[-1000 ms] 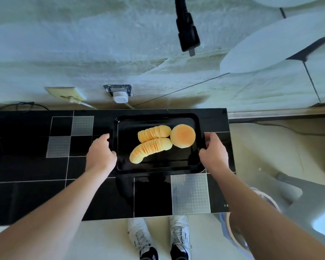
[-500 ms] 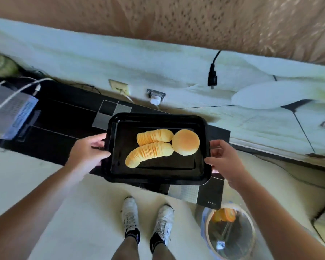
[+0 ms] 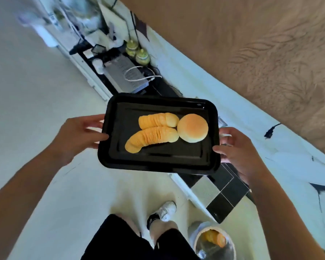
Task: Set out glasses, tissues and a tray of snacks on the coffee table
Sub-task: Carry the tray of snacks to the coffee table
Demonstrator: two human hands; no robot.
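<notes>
A black rectangular tray (image 3: pixel 158 162) is held in the air at chest height, roughly level. On it lie two curved rows of stacked orange crisps (image 3: pixel 152 136) and a round golden bun (image 3: pixel 192 127). My left hand (image 3: pixel 79 134) grips the tray's left rim, thumb on top. My right hand (image 3: pixel 236 149) grips the right rim, fingers curled round the edge. No glasses or tissues are in view.
A low black tiled cabinet (image 3: pixel 221 188) runs along the wall, bearing a grey device with a white cable (image 3: pixel 128 76) and two small green jars (image 3: pixel 139 53). A bin (image 3: pixel 214 243) holding crisps stands at my right foot. Pale floor lies to the left.
The tray has been lifted off the black cabinet top and carried away from it. My view has swung left, and I have stepped back from the cabinet.
</notes>
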